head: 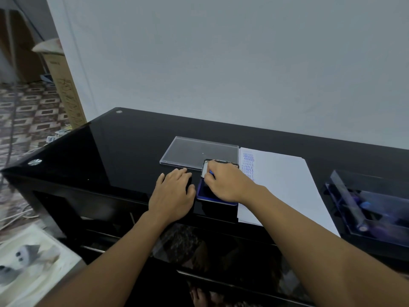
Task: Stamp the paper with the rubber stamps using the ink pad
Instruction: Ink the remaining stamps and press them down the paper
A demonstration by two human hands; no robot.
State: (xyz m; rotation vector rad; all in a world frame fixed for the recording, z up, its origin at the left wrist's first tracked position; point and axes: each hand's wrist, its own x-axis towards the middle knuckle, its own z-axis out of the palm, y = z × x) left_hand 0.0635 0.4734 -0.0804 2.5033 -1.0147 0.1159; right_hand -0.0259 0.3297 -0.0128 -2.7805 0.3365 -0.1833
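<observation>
My right hand (pixel 225 182) pinches a small blue rubber stamp (pixel 211 173) against the open blue ink pad (pixel 202 192), just left of the paper (pixel 285 180) bearing AMENDED and SAMPLE imprints; my left hand (pixel 174 192) lies flat, fingers straight, on the black glass table (pixel 124 147) beside the pad.

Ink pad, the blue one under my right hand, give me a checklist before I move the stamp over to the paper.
1. Right hand pinches the small blue rubber stamp: ok.
2. Stamp face flat on the blue ink pad: cannot tell, hand hides it.
3. Left hand off the white paper sheet, flat on the black glass table: ok.
4. Blank paper right of the column of blue prints: ok.
5. Paper lies right beside the pad: ok.
</observation>
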